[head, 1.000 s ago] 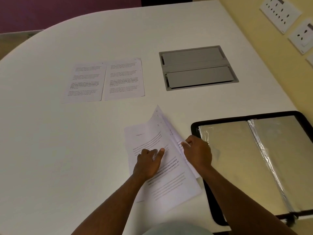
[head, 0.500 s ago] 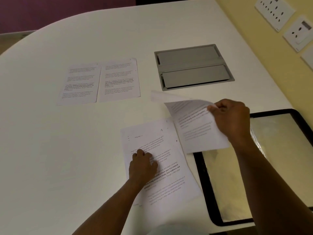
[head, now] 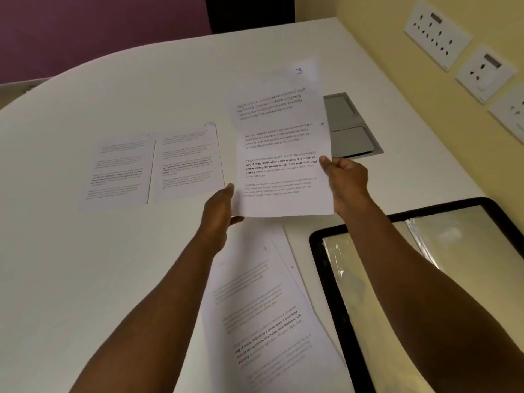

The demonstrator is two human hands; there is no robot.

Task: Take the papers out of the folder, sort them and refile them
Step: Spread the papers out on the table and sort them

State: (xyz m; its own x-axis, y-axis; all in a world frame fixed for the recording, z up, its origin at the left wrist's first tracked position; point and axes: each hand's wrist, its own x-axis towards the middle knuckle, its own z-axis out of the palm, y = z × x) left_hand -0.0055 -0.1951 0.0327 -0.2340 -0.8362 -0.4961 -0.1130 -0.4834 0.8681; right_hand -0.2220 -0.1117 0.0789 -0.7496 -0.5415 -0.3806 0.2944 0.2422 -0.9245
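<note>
I hold one printed sheet (head: 280, 143) up above the table, a handwritten 3 at its top right corner. My left hand (head: 219, 214) grips its lower left edge and my right hand (head: 344, 180) pinches its right edge. Below it, a small pile of printed papers (head: 266, 316) lies on the white table (head: 85, 265), close to me. Two more printed sheets (head: 153, 168) lie side by side further back on the left. The open black-rimmed folder (head: 323, 279) with clear plastic sleeves lies at the right.
A grey cable hatch (head: 351, 129) is set flush into the table behind the held sheet. White wall sockets (head: 436, 32) line the yellow wall on the right. A purple wall stands beyond the table's curved far edge.
My right hand lifted a sheet off the pile and raised it. My left hand left the pile and took hold of the sheet's lower left edge. The camera tilted up.
</note>
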